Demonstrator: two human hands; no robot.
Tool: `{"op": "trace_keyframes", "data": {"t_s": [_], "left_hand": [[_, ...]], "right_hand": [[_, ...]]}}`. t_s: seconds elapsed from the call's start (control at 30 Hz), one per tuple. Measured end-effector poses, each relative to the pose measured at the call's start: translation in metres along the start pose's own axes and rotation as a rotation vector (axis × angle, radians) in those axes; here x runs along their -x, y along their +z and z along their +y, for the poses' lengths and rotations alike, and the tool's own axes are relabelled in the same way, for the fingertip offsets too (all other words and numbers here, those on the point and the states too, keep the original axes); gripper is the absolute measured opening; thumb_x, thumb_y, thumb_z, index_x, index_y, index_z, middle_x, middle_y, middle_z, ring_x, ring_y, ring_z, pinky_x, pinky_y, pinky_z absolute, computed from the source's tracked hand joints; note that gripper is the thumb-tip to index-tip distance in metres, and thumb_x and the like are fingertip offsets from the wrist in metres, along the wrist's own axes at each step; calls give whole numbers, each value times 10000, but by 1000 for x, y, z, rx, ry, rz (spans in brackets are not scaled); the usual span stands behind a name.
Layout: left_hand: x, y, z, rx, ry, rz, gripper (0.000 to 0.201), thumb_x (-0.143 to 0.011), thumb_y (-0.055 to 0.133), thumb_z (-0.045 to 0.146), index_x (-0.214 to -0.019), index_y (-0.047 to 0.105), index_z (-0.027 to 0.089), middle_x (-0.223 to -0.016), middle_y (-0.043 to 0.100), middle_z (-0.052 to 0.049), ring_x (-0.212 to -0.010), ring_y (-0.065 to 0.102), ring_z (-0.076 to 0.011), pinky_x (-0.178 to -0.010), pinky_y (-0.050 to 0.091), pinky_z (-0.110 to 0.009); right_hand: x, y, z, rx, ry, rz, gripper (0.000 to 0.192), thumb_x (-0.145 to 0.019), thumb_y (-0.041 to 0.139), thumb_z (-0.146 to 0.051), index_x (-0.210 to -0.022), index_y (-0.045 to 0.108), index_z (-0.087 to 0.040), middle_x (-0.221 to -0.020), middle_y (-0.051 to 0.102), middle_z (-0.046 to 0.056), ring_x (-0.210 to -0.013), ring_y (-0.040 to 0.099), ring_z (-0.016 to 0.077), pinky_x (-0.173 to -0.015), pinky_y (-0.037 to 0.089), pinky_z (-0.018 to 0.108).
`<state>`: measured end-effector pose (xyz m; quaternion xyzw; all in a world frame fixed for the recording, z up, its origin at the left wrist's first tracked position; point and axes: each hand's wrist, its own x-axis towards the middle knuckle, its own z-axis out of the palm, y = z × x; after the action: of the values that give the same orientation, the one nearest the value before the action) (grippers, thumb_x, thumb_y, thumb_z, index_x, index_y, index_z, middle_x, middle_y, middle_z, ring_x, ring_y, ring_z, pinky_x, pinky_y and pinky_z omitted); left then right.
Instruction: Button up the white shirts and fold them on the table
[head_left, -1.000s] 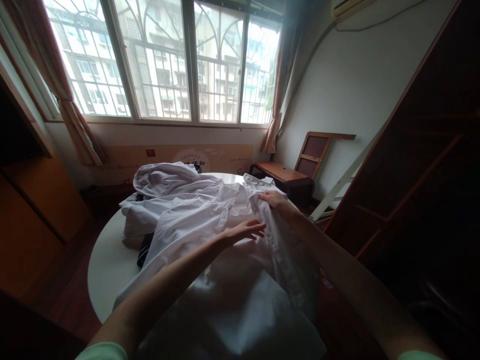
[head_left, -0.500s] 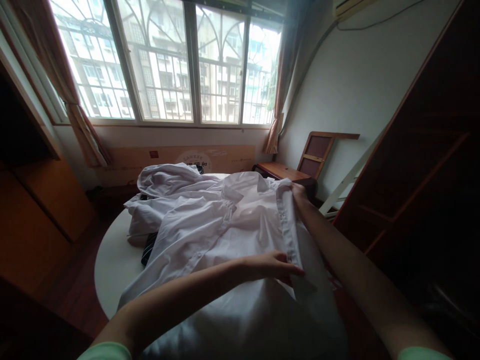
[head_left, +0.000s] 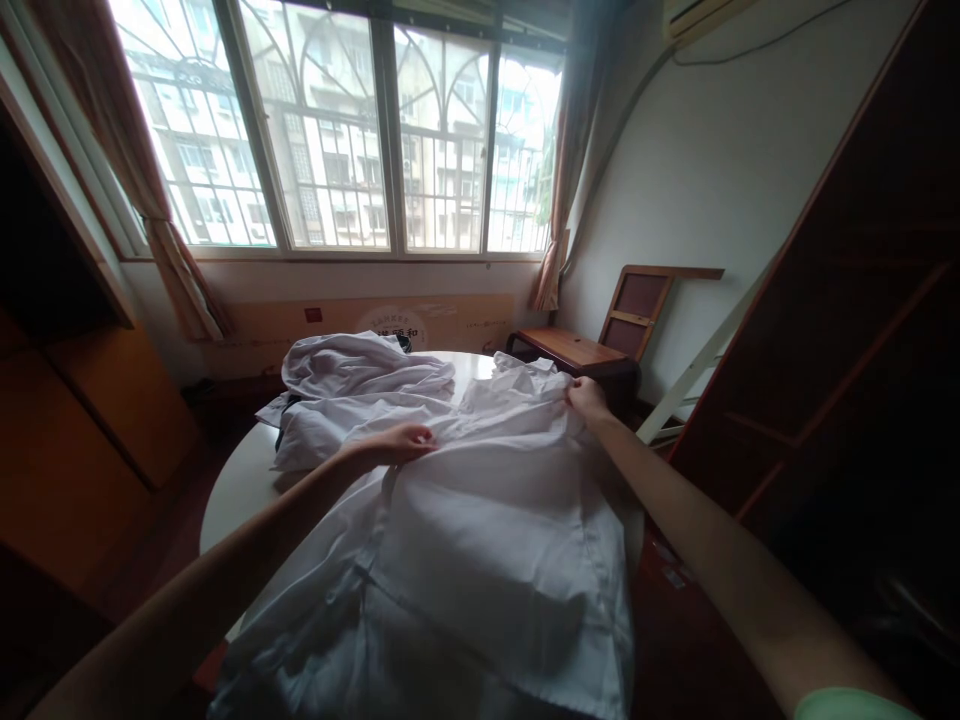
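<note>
I see the white shirt (head_left: 487,540) spread flat across the near half of the round white counter (head_left: 232,480), with its lower part hanging over the near edge toward me. My left hand (head_left: 397,442) is pinched shut on a fold of the shirt at its upper left, fingers curled onto the cloth. My right hand (head_left: 586,397) is closed on the shirt's upper right corner, near the collar area, and holds that edge raised slightly off the counter. The two hands are well apart, and the cloth between them is drawn fairly taut.

Behind the shirt, on the far left part of the counter, a pile of crumpled white garments (head_left: 360,385) lies in a heap, touching the shirt's upper edge. A dark striped piece shows under that pile, too small to identify.

Beyond the counter, a wooden chair (head_left: 600,340) stands against the right wall. A barred window (head_left: 360,130) with curtains (head_left: 172,270) fills the far wall. A dark wooden cabinet (head_left: 862,330) stands at my right.
</note>
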<state>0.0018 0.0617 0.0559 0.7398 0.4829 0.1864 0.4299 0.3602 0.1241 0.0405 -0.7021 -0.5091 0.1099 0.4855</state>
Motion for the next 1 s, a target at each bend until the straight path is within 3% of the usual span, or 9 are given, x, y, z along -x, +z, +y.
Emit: {"op": "trace_keyframes", "data": {"t_s": [0.1, 0.2, 0.3, 0.37, 0.43, 0.5, 0.6, 0.8, 1.0], "left_hand": [[17, 6, -28, -153, 7, -92, 369, -582, 644, 511, -736, 598, 179, -520, 499, 58, -484, 388, -86, -463, 272, -198], [39, 9, -37, -188, 40, -82, 418, -659, 571, 554, -846, 613, 182, -578, 532, 37, -525, 431, -109, -487, 310, -206], [61, 7, -39, -173, 62, -92, 438, -757, 458, 556, -961, 577, 188, -629, 552, 19, -561, 486, -133, -533, 364, -225], [77, 4, -43, -245, 75, -77, 406, -802, 398, 526, -989, 546, 197, -652, 564, 12, -597, 514, -145, -578, 383, -238], [93, 3, -50, -415, 80, -40, 378, -804, 391, 518, -933, 539, 196, -708, 578, -2, -645, 524, -155, -604, 383, -246], [111, 5, -56, -613, 83, -25, 378, -767, 431, 543, -832, 535, 186, -785, 582, -24, -694, 526, -169, -622, 384, -257], [135, 14, -62, -782, 78, -60, 410, -719, 480, 571, -806, 544, 176, -879, 580, -57, -784, 537, -208, -694, 409, -298], [155, 31, -56, -873, 7, -40, 289, -726, 464, 385, -896, 559, 170, -940, 586, -84, -876, 543, -246, -755, 437, -360], [160, 14, -58, -963, -107, -98, 191, -716, 384, 220, -799, 553, 185, -850, 624, -63, -769, 590, -211, -654, 420, -304]], "right_hand": [[18, 12, -18, 272, -17, 22, 287, -636, 629, -164, -905, 557, -94, -959, 613, 198, -948, 569, 310, -769, 421, 355], [41, 27, -42, 550, -276, 71, 384, -710, 542, -134, -1086, 503, -69, -1141, 532, 223, -1070, 490, 304, -862, 370, 353], [56, 44, -62, 558, -484, -26, 361, -781, 482, -165, -1136, 500, -99, -1137, 551, 173, -1063, 493, 263, -870, 363, 317], [59, 56, -68, 547, -443, -210, 348, -801, 513, -307, -1094, 546, -121, -1081, 590, 149, -984, 542, 253, -803, 397, 301], [56, 67, -69, 559, -310, -411, 374, -756, 566, -436, -962, 618, -129, -957, 636, 127, -872, 581, 247, -712, 417, 287], [51, 75, -65, 540, -208, -522, 288, -707, 619, -405, -802, 652, -135, -810, 653, 90, -779, 595, 224, -641, 411, 257], [42, 82, -54, 474, -154, -522, 114, -694, 606, -241, -705, 650, -137, -677, 634, 48, -668, 588, 172, -560, 387, 216], [37, 88, -43, 385, -79, -465, 118, -736, 542, -191, -697, 634, -129, -579, 595, 30, -582, 575, 143, -528, 389, 205], [35, 84, -53, 219, -28, -369, 121, -694, 601, -152, -583, 555, -145, -559, 568, 26, -673, 597, 170, -606, 429, 224]]}}
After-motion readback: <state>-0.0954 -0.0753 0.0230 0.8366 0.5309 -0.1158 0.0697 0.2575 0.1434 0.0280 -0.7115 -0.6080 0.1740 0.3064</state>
